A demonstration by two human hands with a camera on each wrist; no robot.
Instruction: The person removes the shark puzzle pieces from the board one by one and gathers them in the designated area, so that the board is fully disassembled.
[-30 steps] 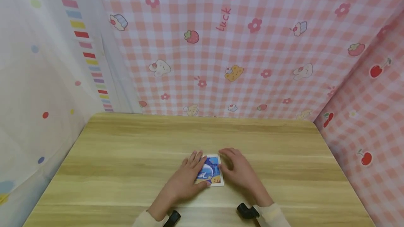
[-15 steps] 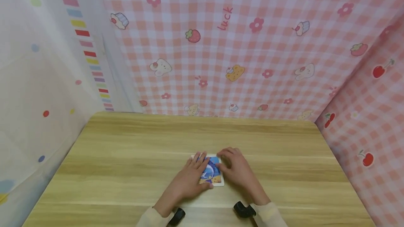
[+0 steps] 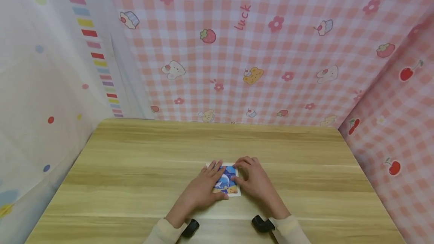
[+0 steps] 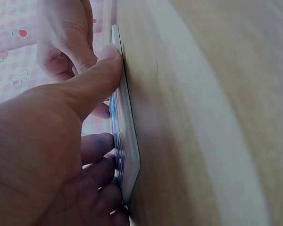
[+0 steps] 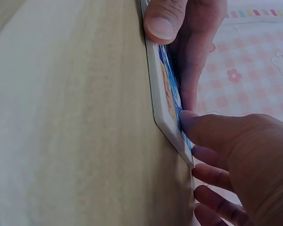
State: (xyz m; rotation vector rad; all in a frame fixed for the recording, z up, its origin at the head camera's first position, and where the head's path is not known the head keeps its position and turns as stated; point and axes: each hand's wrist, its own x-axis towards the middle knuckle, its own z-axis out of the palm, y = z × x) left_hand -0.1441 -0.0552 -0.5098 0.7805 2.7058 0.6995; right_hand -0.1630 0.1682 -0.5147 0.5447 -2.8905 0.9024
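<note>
Left-hand item: left hand, forearm entering from the tabletop's near side and slanting inward, palm down; fingers spread and fairly straight over the left part of the panel, thumb along its near border. Next: one square picture panel, blue and orange print, white border, lying flat about midway between the tabletop's left and right edges, well apart from the far edge. Thin, probably light and stiff, likely to slide readily on the smooth wood; best taken by opposite borders, leaving the printed face free of pressure. Whether the face consists of loose pieces cannot be told. Right-hand item: right hand, forearm slanting inward from the near side, wrist arched; thumb tip on the print beside the right border, other fingers bent about the panel's far right corner; whether they pinch it cannot be told.
</note>
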